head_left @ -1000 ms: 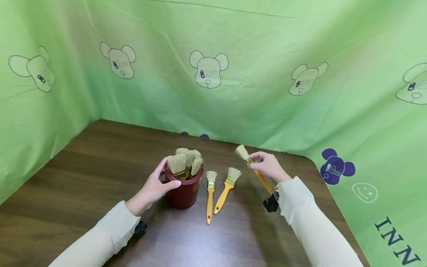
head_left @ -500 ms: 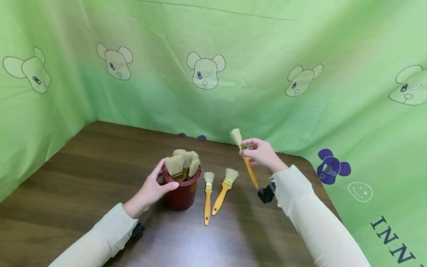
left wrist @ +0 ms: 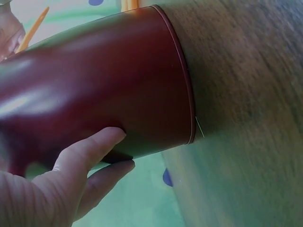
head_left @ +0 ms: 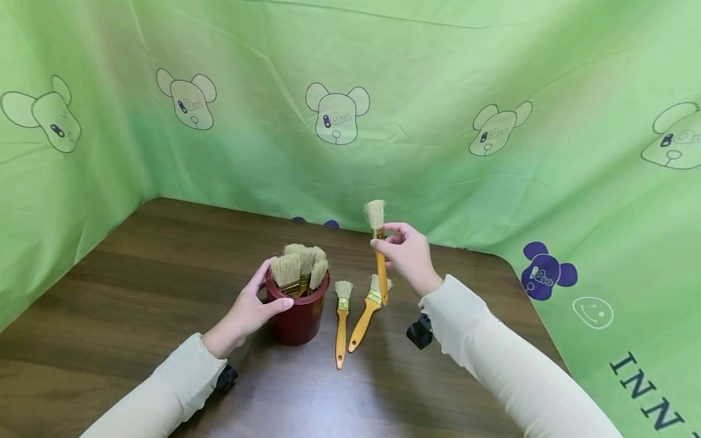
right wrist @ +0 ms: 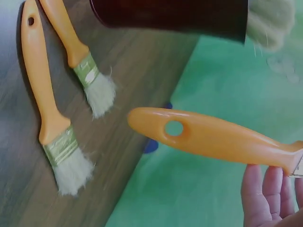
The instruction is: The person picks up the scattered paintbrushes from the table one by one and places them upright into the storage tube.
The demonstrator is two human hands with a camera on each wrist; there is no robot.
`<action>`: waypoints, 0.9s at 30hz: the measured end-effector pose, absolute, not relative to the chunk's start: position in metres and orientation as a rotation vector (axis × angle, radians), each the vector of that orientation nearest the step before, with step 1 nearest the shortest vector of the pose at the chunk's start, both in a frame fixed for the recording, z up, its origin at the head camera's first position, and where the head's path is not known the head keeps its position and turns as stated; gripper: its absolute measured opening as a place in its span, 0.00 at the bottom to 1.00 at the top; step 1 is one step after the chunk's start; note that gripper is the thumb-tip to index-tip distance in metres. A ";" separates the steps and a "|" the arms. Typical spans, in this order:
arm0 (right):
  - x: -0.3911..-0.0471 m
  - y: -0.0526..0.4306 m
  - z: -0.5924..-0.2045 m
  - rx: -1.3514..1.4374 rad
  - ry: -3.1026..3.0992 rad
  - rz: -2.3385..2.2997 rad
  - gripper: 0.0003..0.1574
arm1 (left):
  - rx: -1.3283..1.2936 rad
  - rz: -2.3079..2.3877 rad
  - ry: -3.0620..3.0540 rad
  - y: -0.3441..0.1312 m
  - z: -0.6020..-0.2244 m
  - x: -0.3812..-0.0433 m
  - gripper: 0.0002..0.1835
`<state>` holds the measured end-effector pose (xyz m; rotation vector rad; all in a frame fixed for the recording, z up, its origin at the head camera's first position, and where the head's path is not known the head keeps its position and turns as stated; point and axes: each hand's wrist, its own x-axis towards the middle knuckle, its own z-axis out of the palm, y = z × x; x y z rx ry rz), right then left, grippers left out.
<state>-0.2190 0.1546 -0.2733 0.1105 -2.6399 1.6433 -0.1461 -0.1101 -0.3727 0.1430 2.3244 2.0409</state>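
My left hand (head_left: 246, 313) grips a dark red cup (head_left: 296, 322) by its rim and side; the thumb lies over the near edge. Several paintbrushes stand in the cup, bristles (head_left: 287, 267) up. To the right, my right hand (head_left: 411, 252) pinches a paintbrush (head_left: 381, 267) near its metal band and holds it upright above the table, bristles up. In the right wrist view, its orange handle (right wrist: 208, 139) with a hole at the end points toward the cup. Two more paintbrushes lie on the table: a narrow one (head_left: 342, 328) and a wider one (head_left: 364, 322), partly covered by the held brush.
The brown wooden table (head_left: 164, 280) has a rounded far right corner. A green printed cloth (head_left: 263, 164) hangs behind it and along both sides. A small black camera (head_left: 420, 331) sits at the right wrist, another (head_left: 226, 378) at the left.
My right hand has moved left and up with its paintbrush, turning the brush from tilted to upright, and now stands over the wider brush. The left hand stays on the cup.
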 end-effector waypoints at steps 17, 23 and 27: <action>-0.204 0.097 -0.245 0.461 -2.557 1.613 0.24 | 0.130 2.031 2.334 -0.111 -0.371 -0.145 0.45; -0.195 0.081 -0.235 0.397 -2.477 1.727 0.24 | 0.149 2.040 2.330 -0.111 -0.372 -0.145 0.44; -0.191 0.072 -0.231 0.381 -2.362 1.814 0.25 | 0.153 2.035 2.330 -0.111 -0.373 -0.145 0.44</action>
